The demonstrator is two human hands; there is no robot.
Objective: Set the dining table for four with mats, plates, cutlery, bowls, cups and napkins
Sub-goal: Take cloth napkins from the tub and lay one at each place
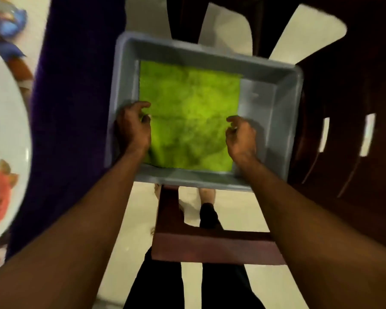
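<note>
Pale floor (129, 219) shows below. Dark wooden chairs (348, 152) stand to the right and ahead, light showing through their slats. A purple cloth (71, 108) hangs at left. A reddish-brown stool (210, 248) stands underneath.

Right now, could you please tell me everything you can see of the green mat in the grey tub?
The green mat is a flat, roughly rectangular sheet, bright lime with darker mottled patches, and looks like soft fabric, though the picture is blurred. It lies spread over the floor of the grey tub, covering the left and middle and leaving a bare strip on the right. The left hand and the right hand are at its two side edges with fingers curled, apparently taking hold of it; the grip itself is unclear.
</note>
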